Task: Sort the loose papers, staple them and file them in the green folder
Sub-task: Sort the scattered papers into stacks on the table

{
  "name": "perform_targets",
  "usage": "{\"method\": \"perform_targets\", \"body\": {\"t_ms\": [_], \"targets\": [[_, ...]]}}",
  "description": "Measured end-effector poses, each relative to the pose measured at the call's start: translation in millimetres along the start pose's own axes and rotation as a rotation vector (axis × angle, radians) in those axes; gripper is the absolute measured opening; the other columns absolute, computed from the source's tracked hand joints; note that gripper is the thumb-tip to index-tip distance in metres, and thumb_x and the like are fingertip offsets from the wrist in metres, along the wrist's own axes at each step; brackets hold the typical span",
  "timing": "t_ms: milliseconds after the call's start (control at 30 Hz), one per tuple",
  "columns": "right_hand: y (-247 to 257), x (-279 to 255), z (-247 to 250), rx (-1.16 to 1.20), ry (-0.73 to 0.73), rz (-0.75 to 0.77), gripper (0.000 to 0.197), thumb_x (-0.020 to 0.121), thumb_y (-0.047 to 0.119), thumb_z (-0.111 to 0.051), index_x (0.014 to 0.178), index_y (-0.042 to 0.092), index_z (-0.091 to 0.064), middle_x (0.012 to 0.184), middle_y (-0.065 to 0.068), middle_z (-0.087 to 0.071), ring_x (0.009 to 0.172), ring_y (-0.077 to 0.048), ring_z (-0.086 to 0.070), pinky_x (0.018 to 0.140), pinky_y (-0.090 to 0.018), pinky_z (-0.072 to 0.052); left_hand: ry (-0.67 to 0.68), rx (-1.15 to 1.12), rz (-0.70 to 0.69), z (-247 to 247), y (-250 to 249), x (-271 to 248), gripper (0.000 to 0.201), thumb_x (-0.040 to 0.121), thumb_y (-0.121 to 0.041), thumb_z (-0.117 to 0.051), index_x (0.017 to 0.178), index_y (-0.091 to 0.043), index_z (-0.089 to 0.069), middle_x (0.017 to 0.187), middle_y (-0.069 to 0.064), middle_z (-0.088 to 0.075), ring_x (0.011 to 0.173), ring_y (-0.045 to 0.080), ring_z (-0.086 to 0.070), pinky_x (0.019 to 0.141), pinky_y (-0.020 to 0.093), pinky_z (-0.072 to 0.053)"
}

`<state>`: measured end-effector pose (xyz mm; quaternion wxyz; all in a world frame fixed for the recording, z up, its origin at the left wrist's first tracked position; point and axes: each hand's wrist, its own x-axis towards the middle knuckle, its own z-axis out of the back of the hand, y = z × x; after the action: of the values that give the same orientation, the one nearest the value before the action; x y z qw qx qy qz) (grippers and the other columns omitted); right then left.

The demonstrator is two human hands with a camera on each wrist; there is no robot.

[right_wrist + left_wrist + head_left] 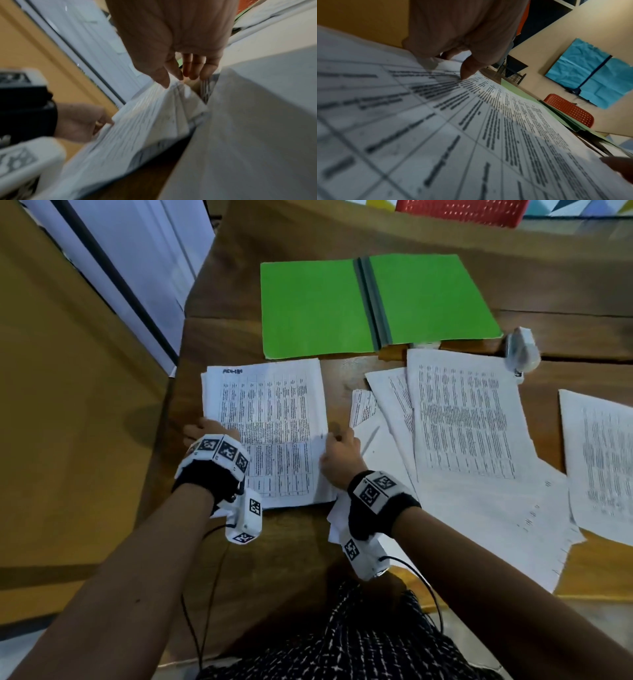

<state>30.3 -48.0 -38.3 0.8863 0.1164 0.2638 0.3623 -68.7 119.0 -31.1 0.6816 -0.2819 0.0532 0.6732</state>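
A stack of printed papers [270,426] with table grids lies on the wooden table [294,546], just in front of the open green folder [315,306]. My left hand [207,430] grips the stack's left edge; in the left wrist view its thumb [467,70] presses on the top sheet [471,135]. My right hand [335,441] pinches the stack's right edge, thumb [161,75] on top of the stack [137,121] and the other fingers past the edge. More loose papers [469,422] are spread out to the right. A white stapler [521,350] sits beyond them.
A red perforated chair [462,210] stands behind the table's far side. The table's left edge runs close to my left hand, with a yellow wall [68,405] beyond it. One sheet [603,460] reaches the right border of the view.
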Motion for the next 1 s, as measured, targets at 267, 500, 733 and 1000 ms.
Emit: {"method": "perform_targets", "body": {"t_ms": [267, 500, 733, 1000], "targets": [[-87, -11, 61, 0.014, -0.138, -0.513, 0.075, 0.082, 0.037, -0.061, 0.142, 0.016, -0.022, 0.152, -0.017, -0.016, 0.138, -0.039, -0.019, 0.111, -0.055, -0.022, -0.070, -0.123, -0.220, -7, -50, -41, 0.058, 0.088, -0.006, -0.051, 0.142, -0.003, -0.029, 0.147, 0.019, -0.027, 0.137, 0.034, -0.027, 0.110, 0.045, -0.031], [-152, -35, 81, 0.130, -0.230, -0.463, 0.032, 0.087, 0.005, -0.046, 0.118, 0.001, -0.052, 0.121, -0.023, -0.058, 0.114, -0.038, -0.052, 0.089, -0.038, -0.043, 0.366, 0.087, -0.552, -67, -101, -116, 0.034, 0.091, -0.017, -0.053, 0.120, 0.000, -0.060, 0.131, 0.017, -0.057, 0.119, 0.032, -0.054, 0.099, 0.034, -0.044], [-209, -69, 135, 0.169, -0.540, -0.303, 0.046, 0.085, -0.005, -0.040, 0.129, 0.007, -0.049, 0.115, -0.031, -0.061, 0.104, -0.046, -0.057, 0.086, -0.047, -0.047, 0.237, 0.331, -0.581, -122, -94, -154, 0.125, 0.043, -0.071, -0.072, 0.143, -0.016, -0.022, 0.146, 0.016, -0.019, 0.132, 0.037, -0.024, 0.106, 0.049, -0.030], [-229, -88, 88, -0.282, -0.053, -0.049, 0.060, 0.085, 0.000, -0.042, 0.139, 0.025, -0.034, 0.144, -0.006, -0.044, 0.124, -0.032, -0.042, 0.097, -0.041, -0.042, 0.160, 0.285, -0.485, -135, -116, -162, 0.088, 0.061, -0.044, -0.082, 0.127, 0.000, -0.043, 0.132, 0.019, -0.050, 0.124, 0.034, -0.047, 0.098, 0.041, -0.041]]}}
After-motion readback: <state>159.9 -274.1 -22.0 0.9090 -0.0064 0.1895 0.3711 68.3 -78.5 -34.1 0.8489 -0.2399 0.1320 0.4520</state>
